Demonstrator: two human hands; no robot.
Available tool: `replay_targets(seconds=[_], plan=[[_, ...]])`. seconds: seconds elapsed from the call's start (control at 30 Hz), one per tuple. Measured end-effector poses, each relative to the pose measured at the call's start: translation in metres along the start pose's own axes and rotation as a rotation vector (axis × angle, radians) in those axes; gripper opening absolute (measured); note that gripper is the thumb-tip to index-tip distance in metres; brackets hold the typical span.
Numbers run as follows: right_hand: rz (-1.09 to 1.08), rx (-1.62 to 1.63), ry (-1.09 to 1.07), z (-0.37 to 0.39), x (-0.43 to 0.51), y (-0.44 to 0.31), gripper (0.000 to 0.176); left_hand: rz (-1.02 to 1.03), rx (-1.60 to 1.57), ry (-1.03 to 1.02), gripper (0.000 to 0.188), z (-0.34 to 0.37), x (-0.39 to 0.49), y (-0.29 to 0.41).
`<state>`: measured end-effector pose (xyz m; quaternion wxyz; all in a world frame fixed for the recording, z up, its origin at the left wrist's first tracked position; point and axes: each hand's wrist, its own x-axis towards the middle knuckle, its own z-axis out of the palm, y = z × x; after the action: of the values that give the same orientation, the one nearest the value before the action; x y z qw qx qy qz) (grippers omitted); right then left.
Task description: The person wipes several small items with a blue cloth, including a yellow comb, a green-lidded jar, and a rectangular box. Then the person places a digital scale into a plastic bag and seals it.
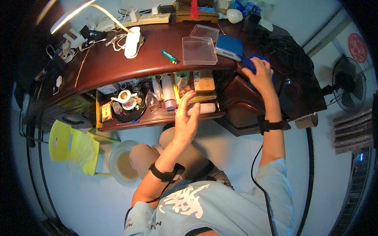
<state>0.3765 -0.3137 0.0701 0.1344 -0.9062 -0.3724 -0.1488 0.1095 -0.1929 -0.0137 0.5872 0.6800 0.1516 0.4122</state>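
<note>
My right hand (260, 74) is at a dark blue cloth (251, 63) on the right part of the desk. The palm hides much of the cloth, so a firm grip cannot be made out. Just left of it lies a flat blue digital scale (229, 46). My left hand (186, 121) hangs in front of the pulled-out drawer (165, 117), thumb and fingers apart and holding nothing. Two clear plastic trays (199, 50) overlap on the desk beside the scale. A green utility knife (169, 56) lies to their left.
Inside the drawer are a small teapot (124, 96) on a black tray, a wine glass (152, 100), bottles and boxes. A lit desk lamp (133, 42) and a power strip (144, 19) stand behind. On the floor are a green chair (84, 147) and a basin (113, 165).
</note>
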Motion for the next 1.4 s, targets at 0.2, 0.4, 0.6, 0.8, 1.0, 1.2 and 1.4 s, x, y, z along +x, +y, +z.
replay_targets(seconds=[0.2,0.4,0.6,0.8,1.0,1.2,1.4], plan=[[-0.066,-0.039,0.078,0.017,0.004,0.005,0.061,-0.073,-0.018,-0.029,0.036,-0.017,-0.002,0.0],[-0.078,-0.139,0.112,0.033,0.019,-0.003,0.06,-0.087,-0.106,-0.013,0.036,-0.02,-0.006,-0.005],[-0.088,-0.222,0.117,0.022,0.024,-0.018,0.063,-0.157,-0.17,0.027,0.039,-0.028,-0.013,-0.008],[-0.197,0.567,0.386,0.024,-0.017,-0.087,0.025,-0.112,-0.154,0.09,0.039,-0.044,-0.013,-0.007],[-0.001,0.589,0.351,0.04,-0.025,-0.128,0.035,-0.067,-0.105,0.176,0.036,-0.065,-0.017,0.003],[-0.182,0.478,0.158,0.051,-0.007,-0.136,0.034,-0.219,-0.226,0.195,0.036,-0.094,-0.023,0.012],[-0.172,0.499,0.22,0.057,-0.002,-0.131,0.025,-0.187,-0.188,0.228,0.032,-0.102,-0.033,0.009]])
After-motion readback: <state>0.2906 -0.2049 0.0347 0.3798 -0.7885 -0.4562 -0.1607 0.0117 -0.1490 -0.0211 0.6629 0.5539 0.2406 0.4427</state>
